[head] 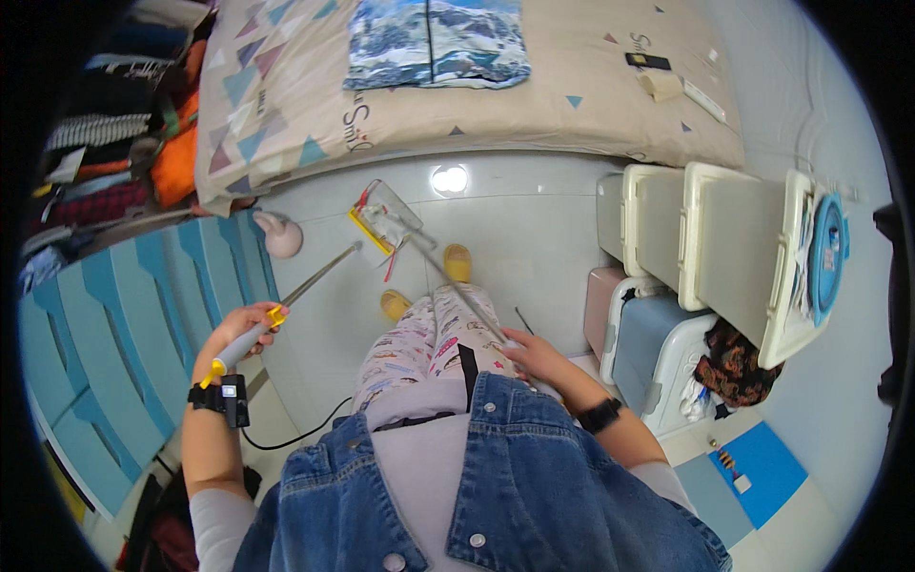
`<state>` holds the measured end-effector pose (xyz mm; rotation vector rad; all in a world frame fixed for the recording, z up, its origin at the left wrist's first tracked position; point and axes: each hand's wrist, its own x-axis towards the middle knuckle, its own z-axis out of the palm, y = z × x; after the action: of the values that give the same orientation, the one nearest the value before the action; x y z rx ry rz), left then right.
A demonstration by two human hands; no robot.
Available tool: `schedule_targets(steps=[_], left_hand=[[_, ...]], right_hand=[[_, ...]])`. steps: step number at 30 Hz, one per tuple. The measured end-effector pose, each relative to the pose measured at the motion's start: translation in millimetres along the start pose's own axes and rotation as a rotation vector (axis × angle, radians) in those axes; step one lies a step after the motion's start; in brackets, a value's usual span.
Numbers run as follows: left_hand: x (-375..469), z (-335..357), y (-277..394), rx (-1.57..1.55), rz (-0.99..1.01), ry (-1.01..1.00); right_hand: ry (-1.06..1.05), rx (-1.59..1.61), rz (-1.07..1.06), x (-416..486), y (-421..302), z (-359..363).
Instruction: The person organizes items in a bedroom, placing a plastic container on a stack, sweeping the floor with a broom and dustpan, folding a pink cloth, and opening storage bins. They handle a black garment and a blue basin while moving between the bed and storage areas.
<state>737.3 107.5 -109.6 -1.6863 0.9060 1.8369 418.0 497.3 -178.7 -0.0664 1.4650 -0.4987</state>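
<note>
My left hand (pixel 249 329) is closed around the grey and yellow handle (pixel 241 346) of a thin metal pole (pixel 320 273). That pole's far end is over the floor, close to a dustpan. My right hand (pixel 530 354) grips a second metal pole (pixel 468 300), which runs down to the clear dustpan with a yellow edge (pixel 372 230). Some light-coloured and red bits are at the dustpan, and a red strip hangs beside it. Whether the bits lie inside it, I cannot tell. My feet, in yellow slippers (pixel 457 263), stand just behind the dustpan.
Ahead is a bed (pixel 557 129) with a folded printed garment (pixel 436 43). Blue drawers (pixel 107 314) and a pink rounded object (pixel 280 236) stand at left. Stacked storage boxes (pixel 722 229) line the right wall. A black cable (pixel 300 437) crosses the floor at lower left.
</note>
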Motion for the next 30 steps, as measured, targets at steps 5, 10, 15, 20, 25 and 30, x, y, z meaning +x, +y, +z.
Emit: schedule_targets(steps=[5,10,15,20,25,30], left_hand=[[-9,-10,-48,-0.175,0.023,-0.041],[-33,-26,-113,-0.349,0.035,-0.018],[-58,-40,-195,-0.548,0.028,0.053],[-75,-43,-283,-0.782,0.06,0.093],[-70,-40,-376,-1.11,0.092,0.109],[-47,-28,-453,-1.196,0.059,0.174]], right_hand=[[0.265,0.037,0.052,-41,8,-56],[0.439,0.253,0.053,12,10,-103],[0.536,0.189,-0.03,146,-28,-91],[0.48,0.099,-0.125,276,-80,-4],[0.402,-0.415,-0.137,341,-105,108],[0.406,-0.652,-0.185,360,-88,193]])
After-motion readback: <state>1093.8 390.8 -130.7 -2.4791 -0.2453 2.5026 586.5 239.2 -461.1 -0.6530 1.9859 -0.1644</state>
